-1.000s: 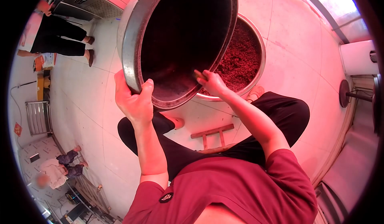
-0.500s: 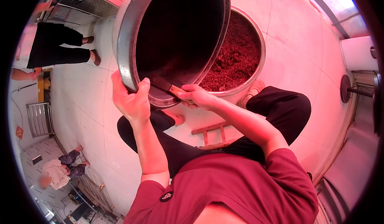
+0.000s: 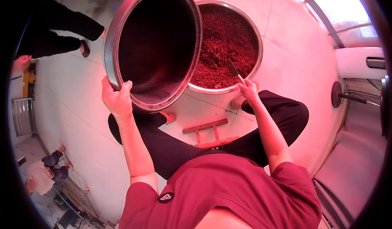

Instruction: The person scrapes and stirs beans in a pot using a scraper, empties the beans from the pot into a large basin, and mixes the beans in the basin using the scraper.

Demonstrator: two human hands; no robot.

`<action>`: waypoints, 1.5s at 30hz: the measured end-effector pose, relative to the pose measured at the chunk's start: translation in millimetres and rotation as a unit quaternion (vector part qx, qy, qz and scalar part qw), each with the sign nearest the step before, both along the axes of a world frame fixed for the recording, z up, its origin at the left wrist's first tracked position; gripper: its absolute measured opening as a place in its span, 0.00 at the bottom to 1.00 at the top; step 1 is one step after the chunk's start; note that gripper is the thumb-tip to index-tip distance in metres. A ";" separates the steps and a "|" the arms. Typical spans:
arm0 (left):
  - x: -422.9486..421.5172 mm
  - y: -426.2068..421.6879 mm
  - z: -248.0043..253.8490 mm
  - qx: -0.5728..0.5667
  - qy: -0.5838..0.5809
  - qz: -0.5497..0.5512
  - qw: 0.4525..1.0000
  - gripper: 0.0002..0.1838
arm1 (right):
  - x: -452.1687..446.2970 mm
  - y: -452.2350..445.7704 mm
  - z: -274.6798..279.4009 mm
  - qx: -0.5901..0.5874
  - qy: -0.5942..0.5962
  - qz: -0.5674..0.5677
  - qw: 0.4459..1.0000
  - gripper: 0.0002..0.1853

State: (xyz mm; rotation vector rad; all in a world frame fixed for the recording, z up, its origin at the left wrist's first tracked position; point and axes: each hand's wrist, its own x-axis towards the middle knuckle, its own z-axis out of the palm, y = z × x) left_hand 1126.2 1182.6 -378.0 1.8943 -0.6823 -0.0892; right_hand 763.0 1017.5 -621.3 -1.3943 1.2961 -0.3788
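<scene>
With my left hand [image 3: 117, 97] I grip the lower left rim of a large round metal pot [image 3: 111, 61], tilted so its dark, mostly bare inside faces me. My right hand [image 3: 248, 91] is closed around the handle of a scraper [image 3: 232, 70] with a flat dark blade. That blade is over a wide metal basin [image 3: 259, 45], at or just above the dark red, crumbly grain-like heap [image 3: 222, 41] inside. The pot overlaps the basin's left side and hides part of it.
A small wooden stool [image 3: 206, 127] stands between my legs. One person in dark trousers [image 3: 67, 24] is at the upper left; another sits at the lower left [image 3: 43, 176]. On the right are a round black weight plate on a bar [image 3: 336, 94] and a padded grey surface [image 3: 351, 159].
My right hand has carried the scraper from the pot's lower rim rightward to the basin. The pot, in my left hand, appears further left and shows less over the basin.
</scene>
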 end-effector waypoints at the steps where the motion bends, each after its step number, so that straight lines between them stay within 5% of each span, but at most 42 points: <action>1: 3.2 6.8 -6.3 0.001 -0.011 0.005 1.000 0.16 | -8.6 2.2 -20.0 -0.200 0.129 0.071 0.969 0.12; 4: 15.6 23.9 -21.5 0.002 -0.043 0.019 0.999 0.17 | -5.1 22.2 -3.0 -0.312 0.374 0.185 0.854 0.17; 7: 26.6 36.8 -28.7 -0.003 -0.056 0.026 0.998 0.17 | 5.0 43.3 5.3 -0.291 0.467 0.302 0.779 0.19; 18: 48.6 67.6 -45.5 -0.036 0.021 0.021 0.999 0.18 | 2.4 53.7 46.7 -0.261 0.530 0.434 0.680 0.16; 21: 44.2 69.2 -42.5 -0.025 0.005 0.002 1.000 0.18 | 11.2 43.1 77.9 -0.287 0.482 0.422 0.712 0.16; 22: 43.2 70.3 -42.7 -0.021 -0.005 -0.003 1.000 0.18 | 8.7 36.7 74.7 -0.343 0.420 0.372 0.753 0.14; 24: 40.5 71.8 -39.2 -0.005 -0.012 -0.014 1.000 0.18 | 8.5 24.1 43.5 -0.266 0.368 0.244 0.857 0.12; 25: 39.8 71.3 -37.8 -0.004 -0.013 -0.013 1.000 0.17 | 10.1 16.3 28.2 -0.223 0.337 0.175 0.898 0.12; 27: 38.7 69.9 -35.6 -0.001 -0.017 -0.011 1.000 0.16 | 21.0 16.7 9.5 0.104 0.182 -0.046 0.977 0.13; 29: 39.5 69.1 -34.5 -0.005 -0.005 -0.017 1.000 0.16 | 25.5 22.1 -0.1 0.346 0.012 -0.179 0.921 0.12; 33: 41.7 70.5 -36.2 -0.005 0.036 -0.030 0.999 0.18 | 24.3 39.3 13.4 0.379 0.057 -0.273 0.882 0.07; 45: 46.0 68.3 -34.8 0.003 0.026 -0.045 0.999 0.17 | -25.3 9.1 66.8 0.335 0.150 -0.214 0.905 0.13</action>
